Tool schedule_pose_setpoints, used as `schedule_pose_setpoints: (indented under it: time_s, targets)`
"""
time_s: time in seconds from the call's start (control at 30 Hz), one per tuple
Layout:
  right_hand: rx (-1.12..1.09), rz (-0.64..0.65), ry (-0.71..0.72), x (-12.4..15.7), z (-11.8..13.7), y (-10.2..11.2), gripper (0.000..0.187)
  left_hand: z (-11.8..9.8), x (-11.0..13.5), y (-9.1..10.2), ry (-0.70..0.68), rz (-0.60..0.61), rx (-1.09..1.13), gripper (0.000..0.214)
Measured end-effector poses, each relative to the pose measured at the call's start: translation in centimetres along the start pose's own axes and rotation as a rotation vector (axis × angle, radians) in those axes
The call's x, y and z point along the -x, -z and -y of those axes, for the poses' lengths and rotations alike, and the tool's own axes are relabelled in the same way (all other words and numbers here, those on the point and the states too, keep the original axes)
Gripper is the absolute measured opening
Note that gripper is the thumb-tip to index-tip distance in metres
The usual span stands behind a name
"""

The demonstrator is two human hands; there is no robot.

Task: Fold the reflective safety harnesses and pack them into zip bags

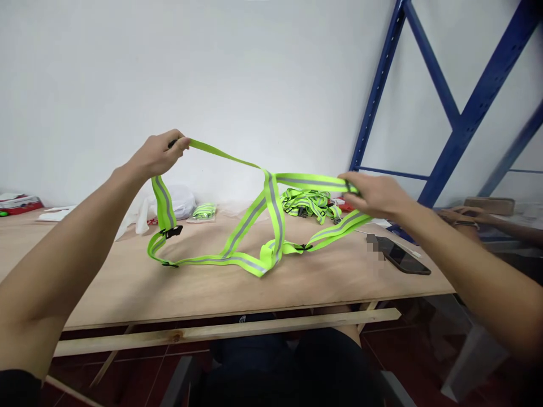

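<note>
"Across the back, what takes up the most room?"

"A pale wall [254, 85], then a long wooden table [114, 294] in front of it. At the right stands a blue metal frame [487, 85]."

"And the biggest thing being handled?"

"A reflective harness [276, 215], bright yellow-green with a grey stripe. It's spread between the person's two hands, above the near part of the table, upper straps raised and lower ones dipping to the tabletop. I can't tell how much of it actually touches the wood."

"Anything like it nearby?"

"A tangled heap of straps [311, 202] in the same colours, lying behind it, toward the right."

"Now the hands."

"The left hand [163, 151] is the higher one, fingers and thumb clamped on a strap, with a bit of black showing at the grip. The right hand [375, 192] pinches another strap, its fingers closed by a black slider [348, 186]. Farther right, another person's hands [464, 216] are blurred."

"Smaller things?"

"A dark phone [403, 255] lies near the right forearm. A clear packet [204, 211] of green straps sits behind the harness, and a black buckle [173, 232] hangs on its left side."
</note>
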State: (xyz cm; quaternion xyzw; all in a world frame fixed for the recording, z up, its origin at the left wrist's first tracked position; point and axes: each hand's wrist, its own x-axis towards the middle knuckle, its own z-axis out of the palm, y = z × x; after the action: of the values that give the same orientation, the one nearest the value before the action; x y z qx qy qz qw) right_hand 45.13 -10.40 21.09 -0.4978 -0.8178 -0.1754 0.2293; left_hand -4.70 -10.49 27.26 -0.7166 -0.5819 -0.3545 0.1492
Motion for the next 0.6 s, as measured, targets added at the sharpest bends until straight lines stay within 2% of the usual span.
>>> schedule_pose_setpoints:
  time_s: [0.1,0.17,0.27,0.37,0.43,0.6]
  targets:
    - [0.201,-0.125,-0.077,-2.0,-1.3,2.5,0.045,-0.5,-0.4,1.4,-0.042,-0.006,-0.098,0.042]
    - [0.252,-0.175,-0.141,-3.0,-1.6,4.2,0.047,-0.8,-0.7,2.2,-0.069,-0.014,-0.142,0.041]
    - [0.201,-0.245,-0.205,-3.7,-1.5,6.4,0.045,-1.0,-0.9,3.0,-0.109,-0.056,-0.161,0.040]
    - [0.136,-0.326,-0.231,-3.8,-1.1,7.6,0.043,-1.0,-1.0,3.6,-0.129,-0.115,-0.170,0.040]
    - [0.145,-0.316,-0.266,-3.8,-1.0,7.9,0.043,-1.1,-1.0,3.8,-0.112,-0.114,-0.168,0.041]
    - [0.231,-0.161,-0.335,-4.3,-1.6,7.6,0.044,-1.3,-1.2,4.0,-0.078,-0.031,-0.128,0.039]
